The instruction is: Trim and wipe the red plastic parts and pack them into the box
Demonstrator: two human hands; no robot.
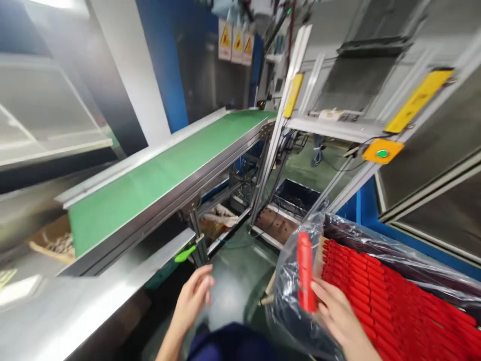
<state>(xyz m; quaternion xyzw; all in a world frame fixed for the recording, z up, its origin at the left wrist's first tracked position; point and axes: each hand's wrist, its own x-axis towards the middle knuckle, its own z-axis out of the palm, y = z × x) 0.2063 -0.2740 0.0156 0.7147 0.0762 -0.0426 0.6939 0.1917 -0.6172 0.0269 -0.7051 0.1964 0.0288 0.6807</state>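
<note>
My right hand [330,306] is closed on a red plastic part [306,273], holding it upright by its lower end. Just to the right, rows of similar red parts [376,286] fill a box lined with clear plastic film [293,281]. My left hand [193,296] is raised over the floor in the lower middle, with its fingers curled loosely and slightly apart, and nothing shows between them.
A green conveyor belt [161,173] runs from the lower left toward the back. A metal table [97,301] stands below it. On the right rises an aluminium frame [330,128] with an orange button box [383,152]. A dark crate [296,195] sits behind.
</note>
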